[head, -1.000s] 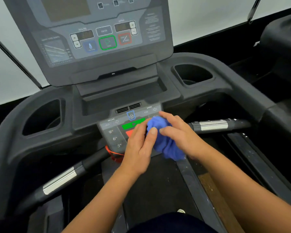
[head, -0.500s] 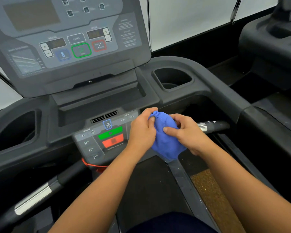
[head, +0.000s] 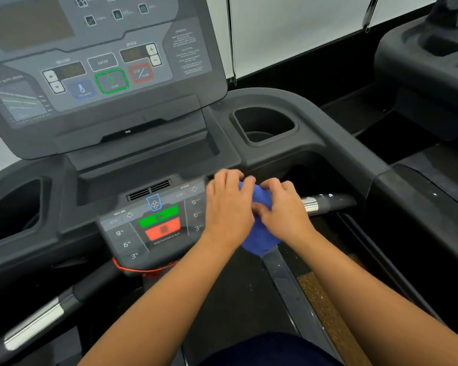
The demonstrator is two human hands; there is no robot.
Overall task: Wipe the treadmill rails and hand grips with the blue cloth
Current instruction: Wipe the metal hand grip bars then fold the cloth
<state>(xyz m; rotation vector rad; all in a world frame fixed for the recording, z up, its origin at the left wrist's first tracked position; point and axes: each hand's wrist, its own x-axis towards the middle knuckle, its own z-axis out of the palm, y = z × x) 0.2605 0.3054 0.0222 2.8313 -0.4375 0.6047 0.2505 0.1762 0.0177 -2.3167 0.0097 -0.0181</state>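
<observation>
Head view, looking down over a treadmill console (head: 95,64). Two cup wells sunk in the dash — one at right (head: 265,125), one at left (head: 13,204) — both dark inside, contents too shadowed to tell. One shallow tray (head: 146,159) under the console, nothing visible in it.

One blue cloth (head: 259,239), bunched into a lump between the two hands, just right of the lower keypad (head: 154,225). Long axis roughly vertical in the picture: top end poking up between the fingertips, lower end hanging down to a rounded point over the dark deck edge.

Left hand (head: 229,210) curled over the cloth's left side, fingers closed on it. Right hand (head: 284,210) pinching the right side, thumb and fingers pressed into the fabric. Both hands close together, nearly touching across the top of the lump.

Two hand grips, each with a silver band: right grip (head: 325,203) sticking out just beyond the right hand, pointing right and slightly up; left grip (head: 45,315) running diagonally down to the lower left, well apart from the hands. Cloth not on either grip.

One red cord (head: 132,268) looped under the keypad. Second treadmill (head: 434,48) at upper right.
</observation>
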